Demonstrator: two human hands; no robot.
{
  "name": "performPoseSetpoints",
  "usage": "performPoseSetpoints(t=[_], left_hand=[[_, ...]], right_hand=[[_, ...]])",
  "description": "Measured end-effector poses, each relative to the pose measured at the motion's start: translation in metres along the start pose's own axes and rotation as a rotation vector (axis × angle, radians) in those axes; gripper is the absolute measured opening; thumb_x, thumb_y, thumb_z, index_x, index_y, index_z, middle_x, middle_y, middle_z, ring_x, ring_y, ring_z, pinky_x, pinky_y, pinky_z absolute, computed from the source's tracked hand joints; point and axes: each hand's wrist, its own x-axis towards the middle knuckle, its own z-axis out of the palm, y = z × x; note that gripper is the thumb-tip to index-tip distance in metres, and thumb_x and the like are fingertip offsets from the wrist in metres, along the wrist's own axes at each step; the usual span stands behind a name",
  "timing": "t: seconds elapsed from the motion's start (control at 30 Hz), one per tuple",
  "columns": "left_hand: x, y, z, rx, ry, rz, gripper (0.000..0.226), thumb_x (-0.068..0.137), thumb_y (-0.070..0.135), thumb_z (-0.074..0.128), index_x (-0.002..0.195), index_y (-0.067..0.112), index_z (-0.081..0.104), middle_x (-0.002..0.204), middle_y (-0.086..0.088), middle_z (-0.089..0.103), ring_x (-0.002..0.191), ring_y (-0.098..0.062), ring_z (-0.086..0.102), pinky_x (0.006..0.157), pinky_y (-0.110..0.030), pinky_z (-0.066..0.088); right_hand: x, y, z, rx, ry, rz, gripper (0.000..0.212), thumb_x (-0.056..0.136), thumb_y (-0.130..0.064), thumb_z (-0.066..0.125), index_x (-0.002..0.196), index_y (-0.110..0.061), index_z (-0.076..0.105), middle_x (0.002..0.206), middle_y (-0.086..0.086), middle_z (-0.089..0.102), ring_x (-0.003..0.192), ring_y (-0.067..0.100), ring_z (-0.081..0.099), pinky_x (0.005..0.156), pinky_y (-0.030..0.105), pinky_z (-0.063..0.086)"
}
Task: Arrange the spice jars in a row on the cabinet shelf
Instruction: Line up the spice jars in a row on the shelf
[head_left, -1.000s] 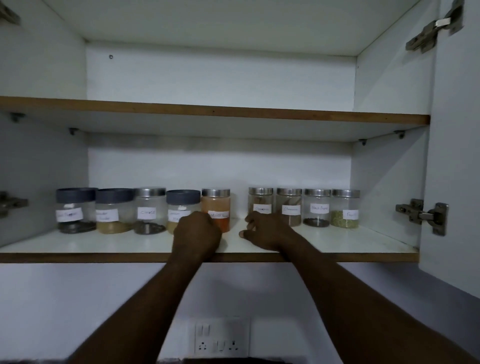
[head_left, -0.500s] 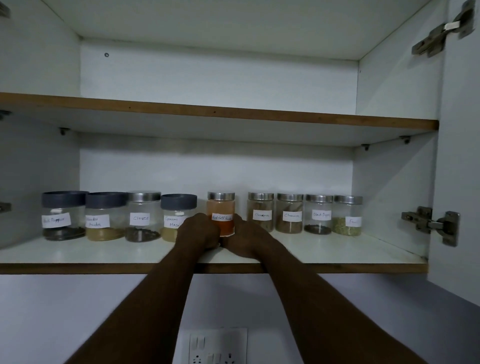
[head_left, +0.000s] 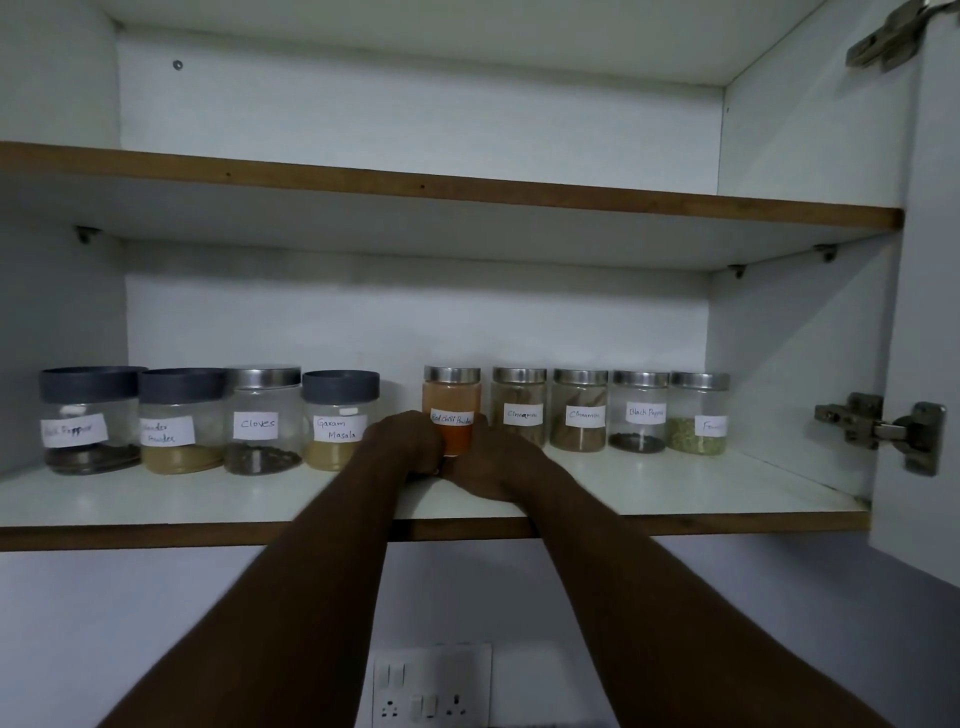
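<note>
Several labelled spice jars stand in a row on the lower cabinet shelf (head_left: 156, 501). At the left are a black pepper jar (head_left: 88, 421), a coriander powder jar (head_left: 179, 421), a cloves jar (head_left: 264, 418) and a garam masala jar (head_left: 340, 418). The red chilli powder jar (head_left: 452, 400), orange inside with a steel lid, stands in the middle. My left hand (head_left: 408, 441) and my right hand (head_left: 491, 462) both close around its lower half. To its right stand two cinnamon jars (head_left: 519, 408), a second black pepper jar (head_left: 640, 410) and a fennel jar (head_left: 698, 413).
The upper shelf (head_left: 467, 195) runs overhead. An open cabinet door with a metal hinge (head_left: 883, 428) is at the right. A wall socket panel (head_left: 431, 686) sits below the cabinet. A gap lies between the garam masala jar and the chilli jar.
My right hand moved left from the first cinnamon jar onto the chilli jar. Both hands have slid that jar rightward, away from the garam masala jar and nearer the cinnamon jars.
</note>
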Motion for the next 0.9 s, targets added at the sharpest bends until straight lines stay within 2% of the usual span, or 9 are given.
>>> performPoseSetpoints(t=[0.13, 0.33, 0.6, 0.77, 0.9], left_hand=[[0.0046, 0.0026, 0.0018, 0.005, -0.005, -0.006, 0.034, 0.097, 0.023, 0.062, 0.129, 0.011, 0.06, 0.126, -0.01, 0.064, 0.115, -0.025, 0.062, 0.103, -0.039, 0.049], [0.0093, 0.0032, 0.0029, 0.007, -0.022, -0.001, 0.034, 0.099, 0.026, 0.059, 0.129, 0.012, 0.058, 0.127, -0.01, 0.063, 0.115, -0.025, 0.061, 0.102, -0.038, 0.049], [0.0072, 0.0028, 0.0048, 0.044, 0.014, 0.019, 0.034, 0.099, 0.029, 0.058, 0.129, 0.012, 0.059, 0.126, -0.01, 0.064, 0.113, -0.025, 0.062, 0.102, -0.04, 0.05], [0.0046, 0.0035, 0.0049, 0.037, 0.035, 0.021, 0.032, 0.1, 0.031, 0.056, 0.127, 0.013, 0.059, 0.123, -0.008, 0.065, 0.111, -0.024, 0.063, 0.101, -0.039, 0.051], [0.0022, 0.0038, 0.0037, 0.026, 0.026, 0.016, 0.032, 0.1, 0.03, 0.056, 0.125, 0.011, 0.061, 0.122, -0.009, 0.065, 0.11, -0.024, 0.064, 0.099, -0.037, 0.051]], right_hand=[[0.001, 0.002, 0.0005, -0.028, 0.008, 0.019, 0.102, 0.082, -0.066, 0.07, 0.159, -0.017, 0.023, 0.157, 0.01, 0.041, 0.14, 0.031, 0.045, 0.115, 0.045, 0.04], [0.002, 0.005, 0.0008, -0.043, 0.022, -0.011, 0.09, 0.083, -0.064, 0.07, 0.155, -0.024, 0.035, 0.152, 0.007, 0.048, 0.135, 0.028, 0.051, 0.111, 0.04, 0.044], [0.0035, 0.0058, 0.002, -0.034, 0.034, 0.001, 0.092, 0.081, -0.062, 0.072, 0.156, -0.024, 0.034, 0.152, 0.007, 0.048, 0.136, 0.027, 0.049, 0.112, 0.043, 0.044], [0.0013, 0.0055, 0.0021, -0.033, 0.048, -0.026, 0.088, 0.083, -0.059, 0.072, 0.156, -0.026, 0.035, 0.151, 0.006, 0.049, 0.137, 0.026, 0.05, 0.109, 0.035, 0.043], [0.001, 0.0051, 0.0017, -0.019, 0.048, -0.023, 0.082, 0.083, -0.055, 0.073, 0.152, -0.026, 0.041, 0.147, 0.006, 0.053, 0.133, 0.026, 0.053, 0.107, 0.036, 0.046]])
